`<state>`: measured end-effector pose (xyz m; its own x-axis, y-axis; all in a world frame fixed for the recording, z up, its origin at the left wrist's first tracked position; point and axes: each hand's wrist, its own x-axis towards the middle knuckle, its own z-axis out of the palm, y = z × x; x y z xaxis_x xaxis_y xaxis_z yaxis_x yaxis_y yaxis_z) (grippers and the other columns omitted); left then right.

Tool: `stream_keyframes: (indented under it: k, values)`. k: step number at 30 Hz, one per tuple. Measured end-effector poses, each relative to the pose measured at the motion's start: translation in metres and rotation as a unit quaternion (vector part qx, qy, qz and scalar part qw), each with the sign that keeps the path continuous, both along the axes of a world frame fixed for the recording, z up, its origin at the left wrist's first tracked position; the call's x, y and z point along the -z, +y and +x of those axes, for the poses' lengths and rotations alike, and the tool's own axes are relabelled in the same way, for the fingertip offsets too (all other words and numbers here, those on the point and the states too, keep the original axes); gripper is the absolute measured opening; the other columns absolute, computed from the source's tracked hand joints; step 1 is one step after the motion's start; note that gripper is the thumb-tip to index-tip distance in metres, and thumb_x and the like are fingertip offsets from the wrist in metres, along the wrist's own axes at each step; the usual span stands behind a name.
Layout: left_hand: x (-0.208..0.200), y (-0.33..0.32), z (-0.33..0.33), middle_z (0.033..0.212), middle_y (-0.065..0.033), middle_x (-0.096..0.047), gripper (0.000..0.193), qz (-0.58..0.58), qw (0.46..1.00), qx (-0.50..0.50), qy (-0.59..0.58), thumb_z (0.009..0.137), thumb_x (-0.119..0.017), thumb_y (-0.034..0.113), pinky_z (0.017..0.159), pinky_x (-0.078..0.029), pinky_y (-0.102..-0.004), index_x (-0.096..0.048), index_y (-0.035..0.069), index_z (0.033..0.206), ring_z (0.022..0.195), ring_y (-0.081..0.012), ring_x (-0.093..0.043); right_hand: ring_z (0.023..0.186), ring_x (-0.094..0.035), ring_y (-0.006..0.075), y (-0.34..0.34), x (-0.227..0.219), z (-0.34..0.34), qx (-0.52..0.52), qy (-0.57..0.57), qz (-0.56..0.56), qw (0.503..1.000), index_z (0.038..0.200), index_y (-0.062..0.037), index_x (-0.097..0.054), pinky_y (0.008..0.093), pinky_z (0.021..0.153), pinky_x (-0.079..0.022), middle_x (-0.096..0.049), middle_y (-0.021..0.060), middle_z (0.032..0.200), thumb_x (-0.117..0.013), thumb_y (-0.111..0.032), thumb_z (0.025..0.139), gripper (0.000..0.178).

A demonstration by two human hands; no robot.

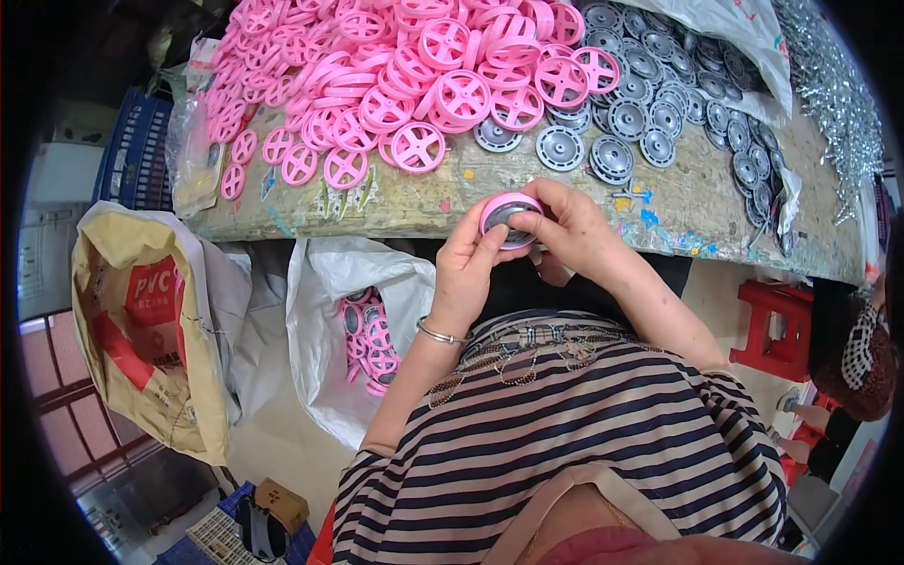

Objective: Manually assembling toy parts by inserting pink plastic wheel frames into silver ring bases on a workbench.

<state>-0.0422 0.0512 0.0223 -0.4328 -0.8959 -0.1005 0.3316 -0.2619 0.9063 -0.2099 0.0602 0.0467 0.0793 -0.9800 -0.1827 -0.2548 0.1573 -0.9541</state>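
Between my two hands, just in front of the table edge, is a small toy wheel, a pink rim with a grey disc set in it. My left hand grips its left side, thumb at the lower edge. The fingers of my right hand close round the other side, and its thumb presses on the grey disc. Beyond my hands lies a big heap of pink spoked wheel rims. To its right spreads a pile of grey discs. How far the disc sits inside the held rim is hard to tell.
A white sack below the table at left holds several pink-and-grey wheels. Beside it stands a tan paper sack. A red stool is at right, near another person's legs. Silver tinsel hangs at the table's right.
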Motion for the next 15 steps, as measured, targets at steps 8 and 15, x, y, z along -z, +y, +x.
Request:
stream_keyframes:
  k: [8, 15]
  values:
    - [0.022, 0.033, 0.094, 0.106, -0.0095, -0.061, 0.03, -0.156, 0.9, -0.265, -0.31, 0.099, -0.044, 0.017, 0.086, -0.045, -0.0285, -0.056, -0.004, 0.117, 0.097, -0.0163, -0.057, 0.103, -0.055, 0.0239, -0.063, 0.008, -0.051, 0.131, 0.297, -0.338, 0.884, 0.122, -0.0063, -0.054, 0.034, 0.083, -0.048, -0.056, 0.0111, 0.115, -0.07, -0.021, 0.08, 0.047]
    - [0.057, 0.061, 0.208, 0.101, -0.0111, -0.061, 0.033, -0.211, 0.687, -0.249, -0.65, 0.099, -0.045, 0.021, 0.083, -0.046, -0.0318, -0.055, -0.005, 0.116, 0.094, -0.0203, -0.059, 0.107, -0.052, 0.0352, -0.108, 0.012, -0.093, 0.069, 0.485, -0.373, 0.788, 0.125, -0.0036, -0.052, 0.0431, 0.094, -0.042, -0.055, 0.0144, 0.122, -0.075, -0.025, 0.072, 0.062]
